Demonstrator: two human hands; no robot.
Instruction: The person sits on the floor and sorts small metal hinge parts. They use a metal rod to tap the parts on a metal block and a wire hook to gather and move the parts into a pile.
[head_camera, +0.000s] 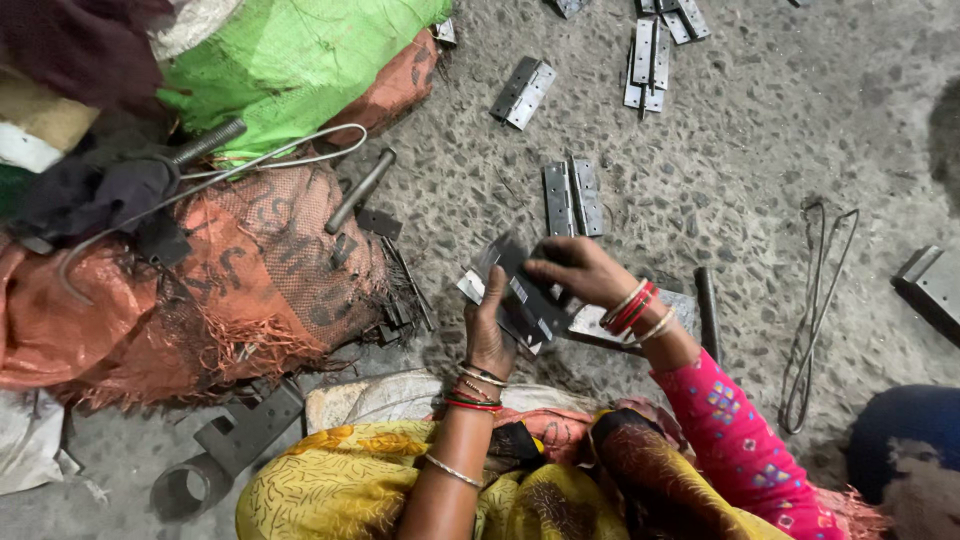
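Concrete floor (760, 150), grey and pitted, fills the frame. Orange woven sack (250, 270) lies at 9 o'clock, with a green sack (300, 50) above it at 11 o'clock. A bent wire (270, 160) and a threaded rod (205, 143) rest across the sacks. Wire loops (815, 310) lie on the floor at 3 o'clock.

Opened metal hinge (572, 198) lies flat at 12 o'clock from the hands; more hinges (655, 55) at 1 o'clock, well apart.

Hands close together at centre. Left hand (488, 335) supports a stack of dark hinges (525, 295) from below, fingers wrapped on it. Right hand (580, 270) presses down on the stack's top, fingers closed on its edge. Bangles on both wrists.
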